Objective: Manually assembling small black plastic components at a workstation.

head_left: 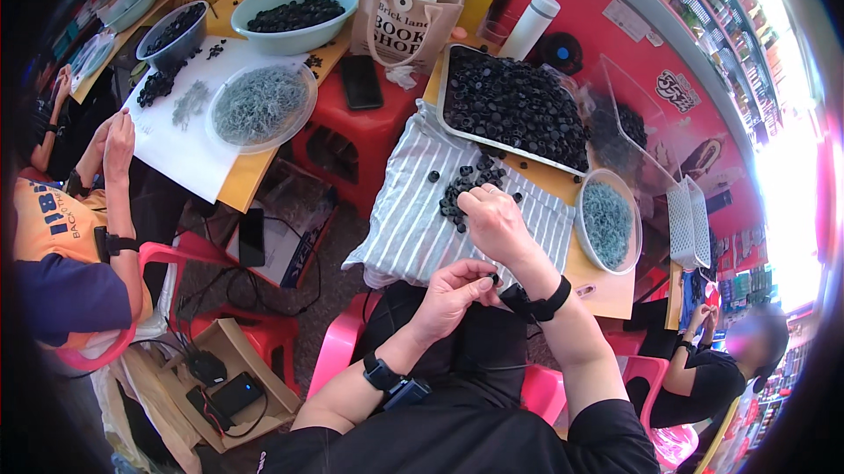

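In front of my lap, my left hand (450, 296) is closed, thumb and fingertips pinching a small black round piece (494, 280), mostly covered by the fingers. My right hand (497, 226) reaches over the table with its fingers bent together at the near edge of a loose pile of small black caps (466, 182). Whatever lies between those fingertips is hidden. The pile rests on a grey-and-white striped cloth (396, 201) draped over the table edge. Beyond it stands a white tray (443, 91) heaped with similar black caps.
Right of the cloth sits a plastic bowl (639, 241) of thin grey-green pieces. A white bottle (532, 24) and a canvas bag (409, 12) stand behind. A red stool (330, 135) holds a black phone (361, 83). Other people sit left and right; the left table bears bowls of similar parts.
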Tool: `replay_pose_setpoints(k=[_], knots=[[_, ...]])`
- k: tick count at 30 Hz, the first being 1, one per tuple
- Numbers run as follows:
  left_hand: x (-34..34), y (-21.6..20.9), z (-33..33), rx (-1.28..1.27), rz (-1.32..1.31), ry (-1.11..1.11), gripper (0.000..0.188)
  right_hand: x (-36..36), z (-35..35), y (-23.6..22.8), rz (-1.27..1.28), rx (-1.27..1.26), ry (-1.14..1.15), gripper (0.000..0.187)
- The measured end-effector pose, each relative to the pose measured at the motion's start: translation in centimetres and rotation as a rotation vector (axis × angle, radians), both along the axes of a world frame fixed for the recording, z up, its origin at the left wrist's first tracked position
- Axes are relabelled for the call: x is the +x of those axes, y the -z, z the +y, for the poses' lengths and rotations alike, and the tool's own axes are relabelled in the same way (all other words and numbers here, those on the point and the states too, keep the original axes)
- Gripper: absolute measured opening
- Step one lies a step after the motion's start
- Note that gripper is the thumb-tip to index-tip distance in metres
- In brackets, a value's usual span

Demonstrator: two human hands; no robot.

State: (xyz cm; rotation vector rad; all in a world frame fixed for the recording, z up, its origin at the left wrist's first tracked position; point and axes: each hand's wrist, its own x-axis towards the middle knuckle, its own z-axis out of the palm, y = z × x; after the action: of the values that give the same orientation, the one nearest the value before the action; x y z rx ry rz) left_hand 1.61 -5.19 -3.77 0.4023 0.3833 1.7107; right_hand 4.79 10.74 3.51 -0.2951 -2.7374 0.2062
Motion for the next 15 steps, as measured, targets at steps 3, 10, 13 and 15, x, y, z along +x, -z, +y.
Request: replay_pose_setpoints(k=[3,10,13,15], knots=[[0.0,0.0,0.0,0.000,0.005,0.000,0.023,0.1,-0.1,0.3,0.019,0.019,0.015,0.009],[0.0,-0.2,-0.2,-0.002,-0.005,0.010,0.021,1.5,-0.7,1.8,0.220,-0.152,0.091,0.020],[0.2,-0.3,-0.2,0.000,0.003,0.016,0.021,1.5,-0.7,2.4,0.251,-0.140,0.114,0.024],[0.2,-0.3,-0.1,0.003,0.000,0.021,0.021,1.8,-0.7,2.2,0.272,-0.130,0.128,0.024]])
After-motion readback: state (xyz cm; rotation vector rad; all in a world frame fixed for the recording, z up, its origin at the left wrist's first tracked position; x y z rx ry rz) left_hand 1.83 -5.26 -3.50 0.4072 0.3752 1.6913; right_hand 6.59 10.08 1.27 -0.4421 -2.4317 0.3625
